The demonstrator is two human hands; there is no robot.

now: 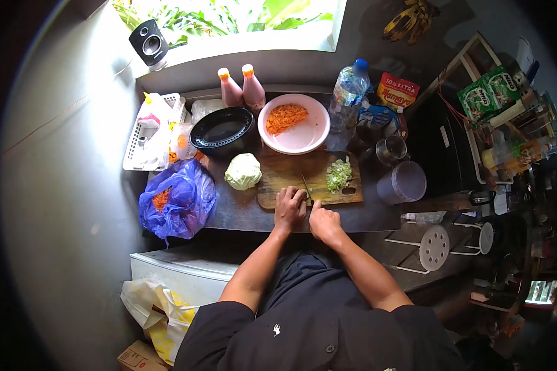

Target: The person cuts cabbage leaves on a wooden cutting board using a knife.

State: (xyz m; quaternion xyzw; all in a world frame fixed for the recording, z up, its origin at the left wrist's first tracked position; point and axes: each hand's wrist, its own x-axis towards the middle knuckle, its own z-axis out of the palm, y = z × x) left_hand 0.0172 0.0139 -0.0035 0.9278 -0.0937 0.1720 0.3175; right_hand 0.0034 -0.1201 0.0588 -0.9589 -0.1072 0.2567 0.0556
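My right hand (pixel 323 221) is closed around the handle of a knife (pixel 305 184), whose thin blade points away from me over the wooden cutting board (pixel 278 170). Just left of the blade, my left hand (pixel 289 207) rests on the board's near edge with its fingers bent down. A bit of green shows by its fingertips, but what lies under them is hidden. Chopped cabbage (pixel 338 175) lies heaped at the board's right end. A pale cabbage head (pixel 242 172) sits against the board's left side.
Behind the board stand a pink basin (pixel 320 123) holding shredded carrot (pixel 286 118), a black tub (pixel 223 131), two sauce bottles (pixel 252 89) and a water bottle (pixel 348 93). A blue plastic bag (pixel 185 201) lies left, below a white basket (pixel 133 145). A lidded container (pixel 402 183) stands right.
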